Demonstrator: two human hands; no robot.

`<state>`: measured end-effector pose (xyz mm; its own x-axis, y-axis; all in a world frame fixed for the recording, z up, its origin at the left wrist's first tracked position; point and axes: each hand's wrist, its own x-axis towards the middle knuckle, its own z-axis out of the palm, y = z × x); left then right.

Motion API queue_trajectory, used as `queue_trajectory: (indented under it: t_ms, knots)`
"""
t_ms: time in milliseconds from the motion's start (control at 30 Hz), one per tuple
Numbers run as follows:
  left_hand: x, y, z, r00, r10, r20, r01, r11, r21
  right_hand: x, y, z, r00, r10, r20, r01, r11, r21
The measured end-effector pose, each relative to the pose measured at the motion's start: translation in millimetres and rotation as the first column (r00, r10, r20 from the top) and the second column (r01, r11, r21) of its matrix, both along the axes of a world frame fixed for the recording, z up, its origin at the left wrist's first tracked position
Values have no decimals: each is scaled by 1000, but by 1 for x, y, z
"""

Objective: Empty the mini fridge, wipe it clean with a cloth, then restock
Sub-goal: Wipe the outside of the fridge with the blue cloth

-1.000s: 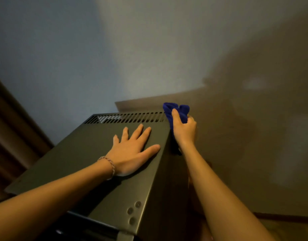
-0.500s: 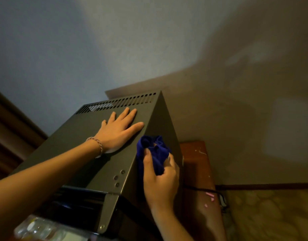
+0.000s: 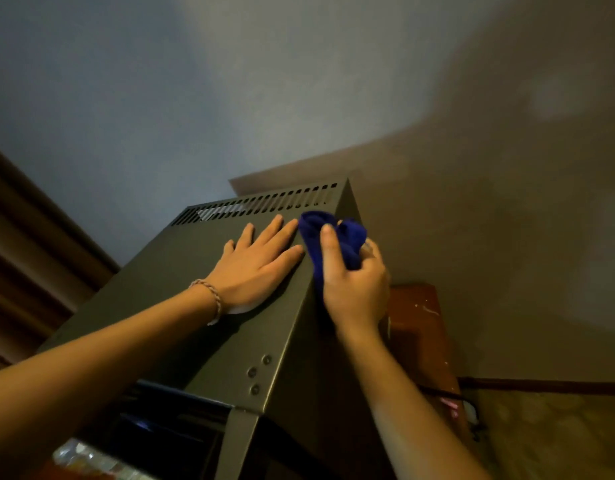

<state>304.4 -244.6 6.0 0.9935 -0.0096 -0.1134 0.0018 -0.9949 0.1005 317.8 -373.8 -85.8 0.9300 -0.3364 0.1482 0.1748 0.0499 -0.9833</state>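
The mini fridge (image 3: 202, 327) fills the lower middle of the view, a dark metal box seen from above and in front, its flat top running away toward a row of vent slots (image 3: 261, 204) along the back edge. The blue cloth (image 3: 337, 239) is right up at the top's right edge, near the back corner, bunched and draped over that edge onto the right side panel. The right hand (image 3: 354, 289) has it: fingers (image 3: 328, 251) curled closed around the cloth, thumb up over the blue, pressing it to the corner edge. The left hand (image 3: 257, 268) lies flat on the fridge top just beside the cloth, fingers spread open and holding nothing, fingertips pointing at the vent slots, almost touching the cloth. A braided bracelet (image 3: 212, 299) sits on the left wrist. Three round screws (image 3: 256, 374) show on the top near the front right corner. Below the front edge the interior is dark, and something pale and crinkled shows at the bottom left, too blurred to name. To the right of the fridge stands a reddish wooden table (image 3: 420, 327), with a dark cable (image 3: 441, 393) at its lower end. Behind it all, a plain wall (image 3: 299, 98).
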Motion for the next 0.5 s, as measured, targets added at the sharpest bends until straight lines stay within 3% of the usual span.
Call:
queue_trajectory:
  t_ms: [267,500]
  knots:
    - [4,5,-3,1000,-24,-7,24,1000,4,113,-9,-19,969,91,-230,-68,992,106]
    - [5,6,-4,999,-40,6,40,999,0,129,-17,-66,938,158,-307,-115,981,155]
